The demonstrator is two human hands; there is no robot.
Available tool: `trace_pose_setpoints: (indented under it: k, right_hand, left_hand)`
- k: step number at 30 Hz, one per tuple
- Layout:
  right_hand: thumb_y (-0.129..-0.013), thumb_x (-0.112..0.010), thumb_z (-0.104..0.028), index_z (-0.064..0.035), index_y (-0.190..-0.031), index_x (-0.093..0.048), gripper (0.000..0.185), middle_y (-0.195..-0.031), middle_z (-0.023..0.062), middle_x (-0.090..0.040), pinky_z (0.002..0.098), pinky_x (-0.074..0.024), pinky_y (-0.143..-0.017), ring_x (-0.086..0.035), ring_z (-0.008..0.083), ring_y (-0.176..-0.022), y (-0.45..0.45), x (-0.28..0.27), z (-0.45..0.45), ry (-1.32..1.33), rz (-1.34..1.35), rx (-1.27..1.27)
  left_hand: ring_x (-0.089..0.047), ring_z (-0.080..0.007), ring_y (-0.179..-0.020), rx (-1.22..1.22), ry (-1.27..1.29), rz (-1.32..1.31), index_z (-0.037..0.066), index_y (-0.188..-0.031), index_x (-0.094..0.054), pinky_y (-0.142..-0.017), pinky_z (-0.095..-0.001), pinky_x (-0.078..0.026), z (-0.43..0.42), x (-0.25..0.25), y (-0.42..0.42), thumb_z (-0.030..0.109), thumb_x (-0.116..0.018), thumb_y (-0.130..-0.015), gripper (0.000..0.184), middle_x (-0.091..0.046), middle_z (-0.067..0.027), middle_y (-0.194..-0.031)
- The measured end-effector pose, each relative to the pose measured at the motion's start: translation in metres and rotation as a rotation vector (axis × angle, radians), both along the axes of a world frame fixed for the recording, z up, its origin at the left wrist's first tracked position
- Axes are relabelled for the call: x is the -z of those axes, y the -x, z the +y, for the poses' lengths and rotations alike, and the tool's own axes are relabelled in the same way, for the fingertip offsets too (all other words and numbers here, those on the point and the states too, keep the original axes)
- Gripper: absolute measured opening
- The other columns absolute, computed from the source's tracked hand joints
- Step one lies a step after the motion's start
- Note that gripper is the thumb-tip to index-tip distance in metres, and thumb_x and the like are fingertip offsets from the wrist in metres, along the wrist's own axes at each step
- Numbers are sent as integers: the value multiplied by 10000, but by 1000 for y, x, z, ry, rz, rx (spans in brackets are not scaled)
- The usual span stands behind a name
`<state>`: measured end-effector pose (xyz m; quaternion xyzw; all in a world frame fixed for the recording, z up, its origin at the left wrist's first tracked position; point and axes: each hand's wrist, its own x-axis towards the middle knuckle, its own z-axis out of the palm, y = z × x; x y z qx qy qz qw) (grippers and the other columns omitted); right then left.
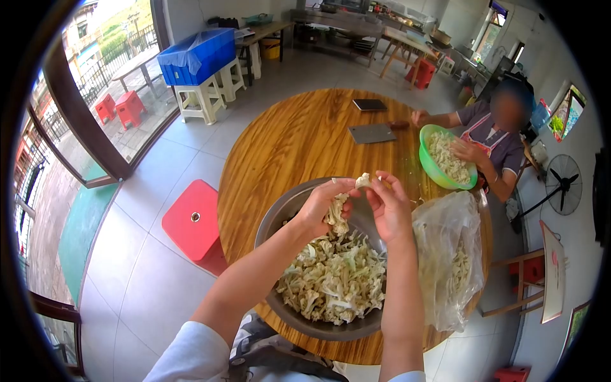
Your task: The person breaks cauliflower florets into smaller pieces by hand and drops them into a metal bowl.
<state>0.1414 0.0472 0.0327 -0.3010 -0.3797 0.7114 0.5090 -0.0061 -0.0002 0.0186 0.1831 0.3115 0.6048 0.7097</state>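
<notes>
Cauliflower [331, 277] above and in a metal bowl [278, 213]

The left hand [316, 207] curls around a cluster [337, 216]; its fingertips and the right hand [393, 213] pinch a small floret [363, 181]. Beside the bowl lies a plastic bag [439, 239].

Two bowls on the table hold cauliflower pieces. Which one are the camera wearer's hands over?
The metal bowl, nearest the camera: left hand and right hand are above it. The green bowl is by the co-worker.
</notes>
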Motion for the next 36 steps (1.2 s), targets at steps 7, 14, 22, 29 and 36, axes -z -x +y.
trace_pose_setpoints:
  k: [7, 14, 22, 29, 36]
  right_hand:
    - [-813, -667, -101, -75, -938, -545, 176, -883, 27, -591, 230, -456, -708, -571, 109, -807, 4, 4, -3, 64, -1, -146]
    - [-827, -672, -201, -68, -994, -586, 230, -917, 4, -594, 219, -408, -729, -529, 81, -832, 5, 6, -4, -30, -153, -233]
    - [-854, -643, -263, -53, -1122, -585, 345, -925, -11, -591, 223, -401, -726, -505, 65, -833, 9, 4, -5, -223, -311, 49]
    - [-854, -639, -166, -23, -1055, -613, 248, -877, 15, -607, 216, -443, -667, -536, 79, -745, 3, -1, -4, -297, -378, -67]
    - [-842, -652, -144, -9, -971, -636, 187, -841, 14, -620, 217, -453, -660, -539, 73, -732, 8, 5, -3, -303, -309, -5]
  left_hand:
    - [-502, -89, -602, -22, -12, 78, 78, -854, -617, -505, -235, -406, 0, -1, 1, 161, -660, -811, 102, -576, 2, -727]
    - [-497, -88, -597, -55, -47, 98, 75, -846, -605, -521, -232, -402, 1, 0, 3, 160, -654, -815, 103, -568, -1, -719]
    - [-504, -71, -595, -148, -26, 100, 62, -829, -617, -530, -230, -402, 6, 5, 4, 117, -658, -804, 72, -565, 16, -694]
    - [-503, -91, -665, -90, -132, 463, 30, -843, -624, -596, -238, -388, 3, 6, 1, 157, -692, -787, 154, -578, -9, -741]
    - [-496, -84, -692, -86, -136, 568, 18, -902, -643, -614, -234, -375, 1, 2, 2, 192, -684, -798, 207, -588, -9, -770]
